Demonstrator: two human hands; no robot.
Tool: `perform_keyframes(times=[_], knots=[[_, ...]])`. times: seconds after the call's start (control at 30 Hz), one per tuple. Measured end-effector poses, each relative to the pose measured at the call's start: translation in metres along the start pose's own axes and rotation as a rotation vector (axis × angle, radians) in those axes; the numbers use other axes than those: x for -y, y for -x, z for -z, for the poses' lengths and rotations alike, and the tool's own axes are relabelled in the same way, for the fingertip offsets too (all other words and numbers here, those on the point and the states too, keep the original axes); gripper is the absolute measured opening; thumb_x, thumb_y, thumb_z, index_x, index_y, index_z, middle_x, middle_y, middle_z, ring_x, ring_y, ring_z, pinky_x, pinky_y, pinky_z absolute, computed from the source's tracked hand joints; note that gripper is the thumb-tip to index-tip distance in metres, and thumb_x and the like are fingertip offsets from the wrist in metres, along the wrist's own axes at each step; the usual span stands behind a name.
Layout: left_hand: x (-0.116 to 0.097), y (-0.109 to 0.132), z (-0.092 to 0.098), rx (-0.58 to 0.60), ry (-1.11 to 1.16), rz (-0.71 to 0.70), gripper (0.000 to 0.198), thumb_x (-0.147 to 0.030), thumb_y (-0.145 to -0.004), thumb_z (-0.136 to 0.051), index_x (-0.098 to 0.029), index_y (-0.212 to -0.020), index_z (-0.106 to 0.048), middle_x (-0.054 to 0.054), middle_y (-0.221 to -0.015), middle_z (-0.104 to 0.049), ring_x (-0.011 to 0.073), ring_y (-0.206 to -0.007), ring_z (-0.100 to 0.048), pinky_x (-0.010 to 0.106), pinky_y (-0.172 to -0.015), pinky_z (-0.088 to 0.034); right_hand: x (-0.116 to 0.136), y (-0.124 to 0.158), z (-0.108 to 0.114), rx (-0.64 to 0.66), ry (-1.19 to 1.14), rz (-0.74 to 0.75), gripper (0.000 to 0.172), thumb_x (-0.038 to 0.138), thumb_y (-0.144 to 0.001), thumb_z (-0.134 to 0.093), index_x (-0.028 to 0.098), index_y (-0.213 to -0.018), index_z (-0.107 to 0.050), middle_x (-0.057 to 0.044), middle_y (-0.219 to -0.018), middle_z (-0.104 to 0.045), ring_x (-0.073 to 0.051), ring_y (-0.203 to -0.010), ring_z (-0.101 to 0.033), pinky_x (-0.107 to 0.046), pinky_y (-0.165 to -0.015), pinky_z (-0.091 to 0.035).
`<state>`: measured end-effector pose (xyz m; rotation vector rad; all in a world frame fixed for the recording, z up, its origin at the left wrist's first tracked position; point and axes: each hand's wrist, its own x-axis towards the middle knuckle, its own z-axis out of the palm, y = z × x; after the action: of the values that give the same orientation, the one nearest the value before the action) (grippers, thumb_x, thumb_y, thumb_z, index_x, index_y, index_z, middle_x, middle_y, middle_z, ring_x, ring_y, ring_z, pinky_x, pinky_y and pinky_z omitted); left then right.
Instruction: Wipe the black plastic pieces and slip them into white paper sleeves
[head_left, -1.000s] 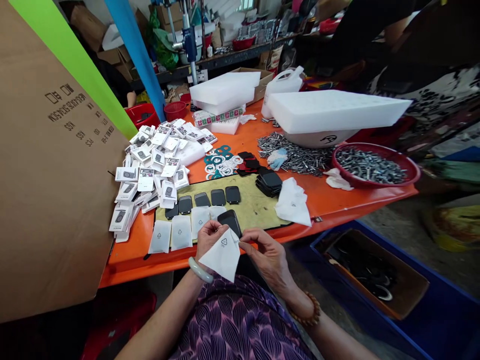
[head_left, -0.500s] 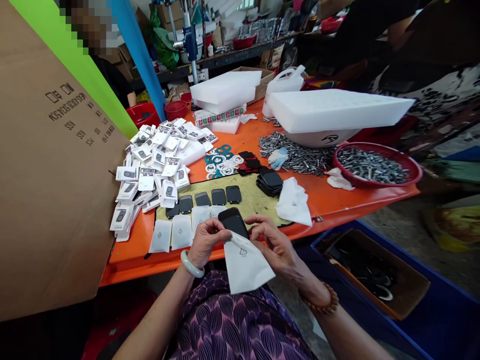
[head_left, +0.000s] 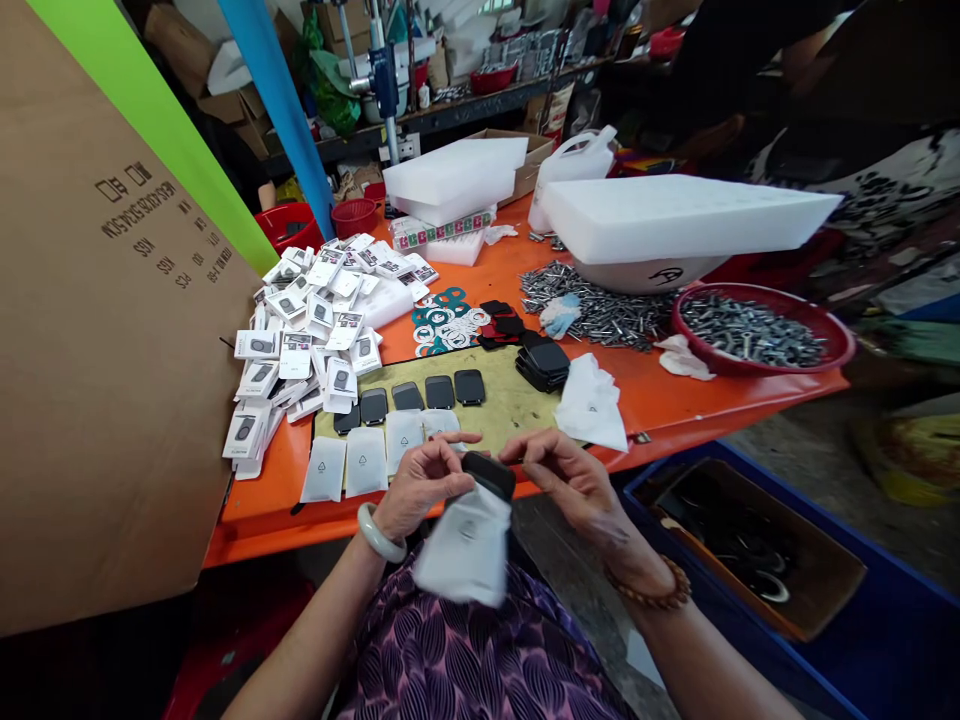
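Both hands are hovering just before the bench edge, left hand & right hand either side of a pouch w/ a flat pad sticking out its top. On the mat behind: a row of pads, a row of pouches lying before it. Boxed packs are piling at left, pad stack & a cloth at right. Bowl of metal parts is sitting far right, foam slab behind it.

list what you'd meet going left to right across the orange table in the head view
big brown cardboard box → pile of small white printed packets → row of flat black oval pieces on the olive mat → crumpled white cloth → red bowl of grey metal pins
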<state>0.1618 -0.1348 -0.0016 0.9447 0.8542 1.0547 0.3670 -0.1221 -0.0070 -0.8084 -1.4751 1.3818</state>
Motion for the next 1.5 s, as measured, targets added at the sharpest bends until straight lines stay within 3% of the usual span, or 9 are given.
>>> perform_keyframes(times=[0.27,0.43,0.6,0.8,1.0,1.17,1.27,1.37,1.5], knots=[[0.021,-0.009,-0.014,-0.285,0.065,-0.093,0.032,-0.038,-0.070,-0.078,-0.017,-0.067,-0.053,0.001,-0.074,-0.060,0.0145,-0.075,-0.057,0.026,-0.073,-0.043,-0.032,0.004,-0.026,-0.092,-0.027,-0.134,0.038,0.038,-0.076,-0.073,0.026,-0.108,-0.057,-0.005,-0.105,-0.064,-0.016,-0.083,-0.061,-0.030,-0.074,-0.053],[0.022,-0.013,-0.013,-0.314,0.107,-0.070,0.034,-0.037,-0.068,-0.078,-0.017,-0.064,-0.051,-0.001,-0.073,-0.057,0.0114,-0.070,-0.053,0.024,-0.071,-0.042,-0.038,0.002,-0.032,-0.174,0.124,-0.094,0.016,0.037,-0.080,-0.066,0.022,-0.087,-0.067,-0.004,-0.085,-0.065,-0.018,-0.079,-0.059,-0.031,-0.072,-0.049],[0.025,-0.017,0.002,-0.255,0.023,-0.012,0.026,-0.032,-0.069,-0.078,-0.015,-0.069,-0.058,0.005,-0.097,-0.063,0.0142,-0.086,-0.058,0.026,-0.081,-0.042,-0.046,-0.014,-0.011,-0.110,0.076,-0.235,0.022,0.041,-0.076,-0.067,0.019,-0.078,-0.065,0.000,-0.070,-0.060,-0.014,-0.064,-0.053,-0.026,-0.060,-0.044],[0.033,-0.015,0.021,-0.354,-0.042,0.039,0.040,-0.041,-0.067,-0.078,-0.016,-0.094,-0.062,0.004,-0.099,-0.063,0.0142,-0.081,-0.061,0.027,-0.077,-0.046,-0.097,-0.058,0.033,-0.216,0.240,-0.277,0.030,0.047,-0.067,-0.065,0.018,-0.072,-0.057,0.003,-0.061,-0.055,-0.012,-0.059,-0.049,-0.025,-0.056,-0.040],[0.048,-0.009,0.035,-0.401,-0.115,0.094,0.040,-0.045,-0.064,-0.078,-0.015,-0.088,-0.063,0.003,-0.091,-0.063,0.0142,-0.076,-0.060,0.028,-0.074,-0.048,-0.133,-0.089,0.032,-0.155,0.487,-0.220,0.017,0.035,-0.070,-0.055,0.019,-0.068,-0.058,0.001,-0.062,-0.055,-0.015,-0.061,-0.050,-0.029,-0.061,-0.041],[0.063,-0.009,0.044,-0.406,-0.286,0.120,0.034,-0.040,-0.068,-0.074,-0.016,-0.089,-0.064,0.001,-0.075,-0.062,0.0137,-0.070,-0.057,0.027,-0.071,-0.045,-0.129,-0.083,0.027,-0.215,0.645,-0.082,0.014,0.027,-0.073,-0.058,0.020,-0.084,-0.062,-0.006,-0.086,-0.062,-0.022,-0.086,-0.054,-0.037,-0.083,-0.043],[0.066,-0.009,0.046,-0.396,-0.350,0.108,0.033,-0.040,-0.070,-0.073,-0.016,-0.091,-0.064,0.000,-0.069,-0.061,0.0140,-0.067,-0.056,0.026,-0.069,-0.043,-0.117,-0.071,0.052,-0.509,0.912,0.070,0.027,0.027,-0.080,-0.056,0.017,-0.105,-0.059,-0.015,-0.111,-0.058,-0.028,-0.110,-0.048,-0.046,-0.096,-0.037],[0.066,-0.009,0.048,-0.391,-0.319,0.132,0.036,-0.042,-0.067,-0.074,-0.016,-0.089,-0.064,0.000,-0.068,-0.063,0.0159,-0.068,-0.058,0.028,-0.070,-0.043,-0.111,-0.057,0.093,-0.864,1.131,0.000,0.047,0.031,-0.080,-0.058,0.012,-0.122,-0.050,-0.023,-0.127,-0.047,-0.035,-0.121,-0.040,-0.051,-0.098,-0.034],[0.068,-0.009,0.049,-0.423,-0.284,0.151,0.040,-0.045,-0.061,-0.078,-0.016,-0.085,-0.065,0.002,-0.071,-0.064,0.0181,-0.071,-0.061,0.029,-0.069,-0.044,-0.124,-0.045,0.148,-0.817,1.264,-0.312,0.046,0.032,-0.078,-0.057,0.009,-0.117,-0.054,-0.023,-0.116,-0.056,-0.035,-0.106,-0.051,-0.047,-0.085,-0.042]])
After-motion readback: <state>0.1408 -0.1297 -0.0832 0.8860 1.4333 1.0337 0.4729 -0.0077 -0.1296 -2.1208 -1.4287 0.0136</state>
